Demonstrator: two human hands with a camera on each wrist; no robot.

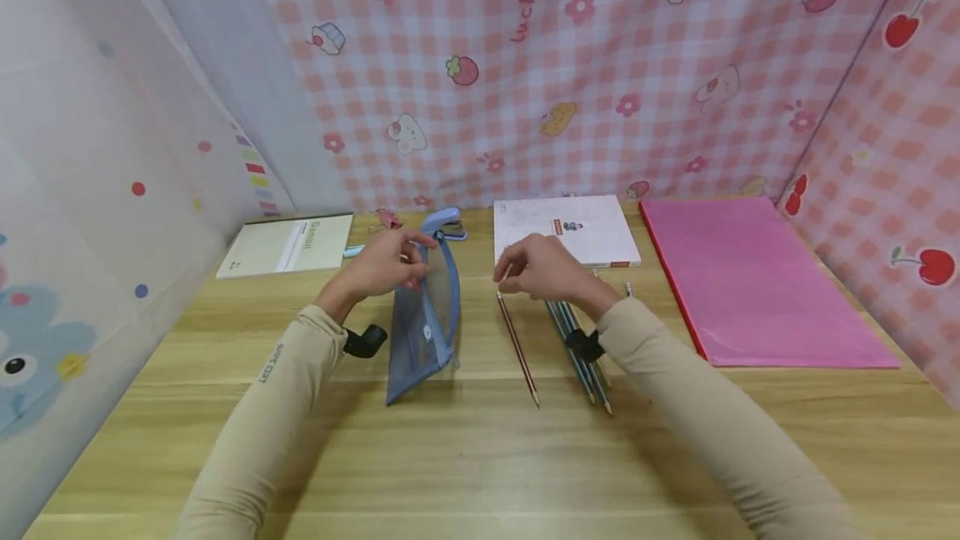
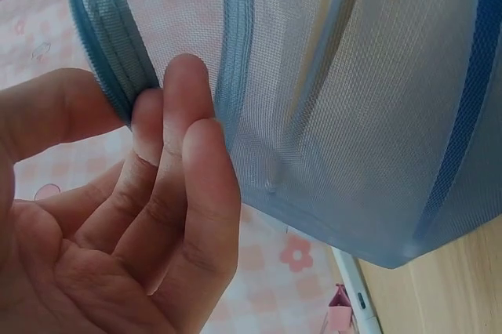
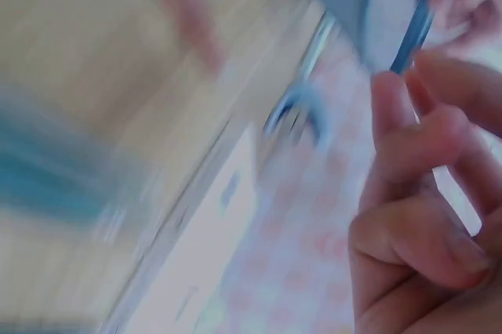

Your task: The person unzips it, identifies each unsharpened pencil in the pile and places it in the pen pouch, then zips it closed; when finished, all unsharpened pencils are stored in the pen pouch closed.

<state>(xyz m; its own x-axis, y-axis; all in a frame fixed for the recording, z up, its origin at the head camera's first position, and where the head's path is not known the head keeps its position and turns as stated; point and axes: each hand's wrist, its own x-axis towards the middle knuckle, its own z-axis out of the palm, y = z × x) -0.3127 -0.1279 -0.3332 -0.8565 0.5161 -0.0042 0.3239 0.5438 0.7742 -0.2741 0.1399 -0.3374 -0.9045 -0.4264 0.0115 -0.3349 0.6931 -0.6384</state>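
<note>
My left hand (image 1: 390, 261) pinches the zipper edge of a blue mesh pencil pouch (image 2: 376, 122) between thumb and fingers. The pouch stands upright on the table with its mouth parted, and a long thin strip shows through the mesh. To the right of it, my right hand (image 1: 543, 265) hovers with fingers loosely curled and nothing between them. Below its fingertips a dark red pencil (image 1: 517, 348) lies on the table. Several blue-green pencils (image 1: 581, 365) lie in a bunch beneath the right wrist, partly hidden by it.
Behind the pouch stands a blue stapler (image 1: 442, 222), near a pink clip (image 1: 388, 219). A cream notebook (image 1: 288, 244) lies at back left, and a white boxed pad (image 1: 592, 227) at back centre. The pink folder (image 1: 765, 282) covers the right side. Patterned curtains (image 1: 480, 115) enclose the table.
</note>
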